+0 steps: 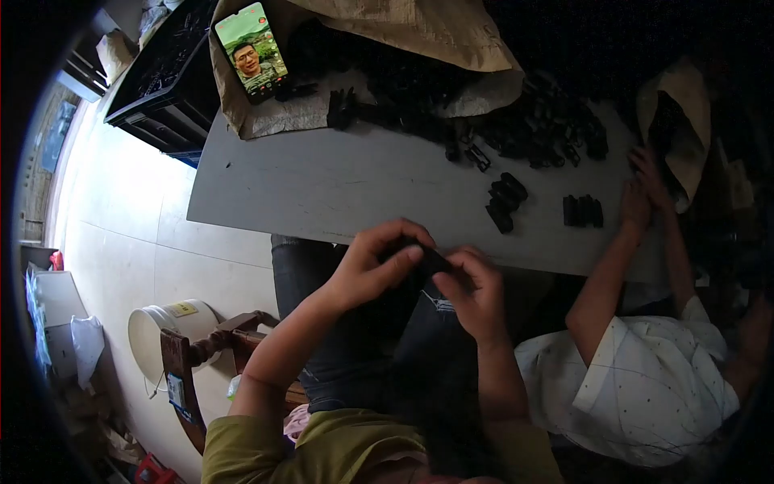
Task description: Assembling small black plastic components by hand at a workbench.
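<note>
Over my lap, just below the table's near edge, both my hands hold a small dark part (433, 262). My left hand (377, 262) pinches one end between thumb and fingers. At the other end, my right hand (476, 292) has its thumb and fingers closed on the same part. It looks black and short, but its exact kind is too dark to tell. Beyond my hands, a small group of black plastic parts (506, 196) lies on the grey table (322, 185). A larger heap of similar black parts (548, 121) spreads behind them.
A lit phone (251, 52) leans on a brown paper sack (387, 20) at the back. To the right, a person in a white shirt (629, 379) reaches to the table near a row of black parts (582, 211). A black crate (161, 101), white bucket (157, 339) and wooden chair (189, 379) stand left.
</note>
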`<state>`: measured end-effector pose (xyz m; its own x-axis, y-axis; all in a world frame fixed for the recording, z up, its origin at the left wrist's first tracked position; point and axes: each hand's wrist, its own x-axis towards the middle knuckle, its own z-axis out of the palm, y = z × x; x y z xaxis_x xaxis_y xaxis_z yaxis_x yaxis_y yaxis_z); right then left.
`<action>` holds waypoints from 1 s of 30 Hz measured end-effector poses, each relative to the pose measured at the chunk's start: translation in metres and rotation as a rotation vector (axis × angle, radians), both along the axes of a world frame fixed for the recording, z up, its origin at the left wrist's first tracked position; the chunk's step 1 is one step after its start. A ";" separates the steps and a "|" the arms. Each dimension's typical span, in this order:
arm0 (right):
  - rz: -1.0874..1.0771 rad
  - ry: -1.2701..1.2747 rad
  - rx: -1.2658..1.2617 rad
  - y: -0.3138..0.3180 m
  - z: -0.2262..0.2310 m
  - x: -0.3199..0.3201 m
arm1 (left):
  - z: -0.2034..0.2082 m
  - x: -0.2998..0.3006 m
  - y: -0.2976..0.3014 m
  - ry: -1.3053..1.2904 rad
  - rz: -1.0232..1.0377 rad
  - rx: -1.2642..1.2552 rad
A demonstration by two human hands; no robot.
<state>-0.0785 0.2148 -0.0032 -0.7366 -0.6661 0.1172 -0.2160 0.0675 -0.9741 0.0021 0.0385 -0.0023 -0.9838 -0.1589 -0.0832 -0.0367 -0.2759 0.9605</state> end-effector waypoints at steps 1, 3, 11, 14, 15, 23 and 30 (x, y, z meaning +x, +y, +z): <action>-0.031 0.139 0.045 0.000 0.002 -0.002 | 0.000 0.000 -0.002 -0.042 0.054 0.109; -0.222 0.348 0.188 0.008 -0.006 -0.017 | -0.006 -0.006 -0.017 0.018 0.166 -0.001; -0.453 0.779 0.505 0.015 -0.025 -0.048 | -0.003 -0.041 -0.099 -0.042 0.553 -0.875; -0.428 0.730 0.609 0.010 -0.026 -0.046 | -0.003 -0.056 -0.109 -0.075 0.682 -1.289; -0.435 0.698 0.616 0.008 -0.024 -0.045 | 0.000 -0.059 -0.110 -0.192 0.650 -1.318; -0.438 0.811 0.538 0.005 -0.023 -0.050 | -0.002 -0.066 -0.117 -0.324 0.535 -1.449; -0.404 0.713 0.700 0.004 -0.015 -0.047 | -0.001 -0.059 -0.119 -0.303 0.502 -1.440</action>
<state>-0.1253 0.2190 -0.0183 -0.8298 -0.4746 0.2936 -0.5553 0.7547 -0.3495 -0.0572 -0.0802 -0.0032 -0.7825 -0.5726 0.2445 -0.4611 0.7969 0.3904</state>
